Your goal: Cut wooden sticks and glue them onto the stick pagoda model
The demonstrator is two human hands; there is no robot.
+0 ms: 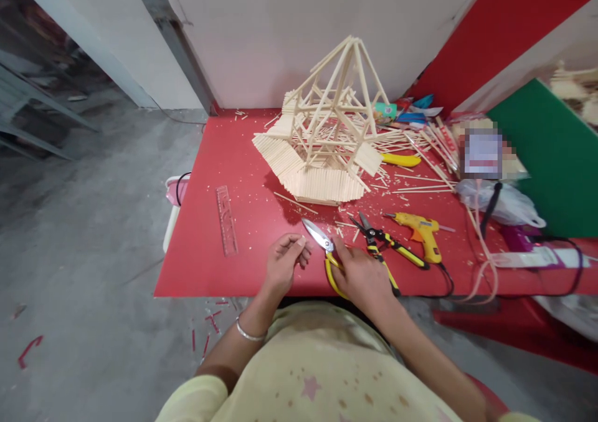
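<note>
table: red top [187, 272] against a pale wall [261, 48], grey concrete floor [116, 222] to the left, small pale scraps scattered over the red.
stick model [322, 179]: standing toward the back of the table, near the wall – an open frame rising to a peak, with slatted panels sloping out around its lower part.
left hand [284, 260]: just above the front of the table, left of the scissors, fingers curled in toward the thumb; cannot tell whether anything small is pinched there.
right hand [364, 275]: palm down, fingers at the yellow handles of the scissors [320, 235] and touching them – how firmly they are closed, cannot tell.
scissors: blades pointing away to the upper left, toward the model's front edge.
tools: black-and-yellow cutters [395, 247] just right of the scissors, then a yellow glue gun [423, 229].
ruler [227, 220]: clear, flat on the left part of the table.
loose sticks [423, 188]: strewn right of the model.
</note>
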